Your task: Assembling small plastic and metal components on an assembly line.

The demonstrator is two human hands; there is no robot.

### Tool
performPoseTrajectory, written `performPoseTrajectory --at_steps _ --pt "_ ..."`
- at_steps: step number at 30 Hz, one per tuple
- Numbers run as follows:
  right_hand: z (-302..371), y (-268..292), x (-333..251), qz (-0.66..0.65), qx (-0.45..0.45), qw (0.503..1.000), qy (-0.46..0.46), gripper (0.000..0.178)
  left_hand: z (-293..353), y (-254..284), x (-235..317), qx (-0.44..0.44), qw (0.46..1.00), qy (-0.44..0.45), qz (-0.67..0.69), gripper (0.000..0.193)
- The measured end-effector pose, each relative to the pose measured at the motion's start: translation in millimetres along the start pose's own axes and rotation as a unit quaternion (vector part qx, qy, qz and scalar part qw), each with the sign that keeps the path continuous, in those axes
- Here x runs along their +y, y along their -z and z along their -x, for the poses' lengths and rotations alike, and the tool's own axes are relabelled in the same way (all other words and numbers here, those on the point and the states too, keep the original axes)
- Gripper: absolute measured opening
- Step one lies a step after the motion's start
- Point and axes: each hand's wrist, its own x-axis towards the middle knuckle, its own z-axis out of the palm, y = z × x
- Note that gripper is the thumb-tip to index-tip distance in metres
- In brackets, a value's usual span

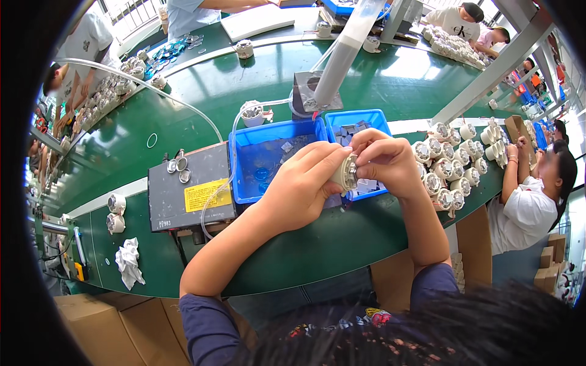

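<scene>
Both hands pinch one small round cream part [346,172] over the blue bins [268,160]: left hand [302,183] cradles it, right hand [384,160] looks mid-fitting something; next it probably needs pressing home

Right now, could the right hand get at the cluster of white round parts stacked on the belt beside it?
Probably yes: the white round parts lie just right of the right hand with nothing between, but it shares a small round part with the left hand.
</scene>
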Motion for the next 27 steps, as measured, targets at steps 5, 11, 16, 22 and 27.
performPoseTrajectory --at_steps 5,11,16,22,27 --pt "-3.1 -7.2 5.9 -0.058 0.030 0.997 -0.031 0.019 2.0 -8.3 -2.9 0.019 1.000 0.009 -0.016 0.058" --pt "1.3 -20.5 23.2 -0.057 0.101 0.984 -0.134 0.047 5.1 -24.7 3.2 0.134 0.937 0.269 0.180 0.049" --pt "1.6 -37.1 27.3 -0.132 0.073 0.987 -0.051 0.072 0.4 -14.6 -5.5 0.244 0.852 0.300 0.353 0.051" --pt "0.4 -39.6 23.4 -0.132 0.038 0.990 -0.025 0.086 2.0 -17.8 -3.4 0.260 0.879 0.248 0.314 0.053" --pt "-1.6 -41.3 22.0 -0.154 0.027 0.988 -0.018 0.093 1.3 -15.7 -1.2 0.267 0.877 0.246 0.314 0.054"
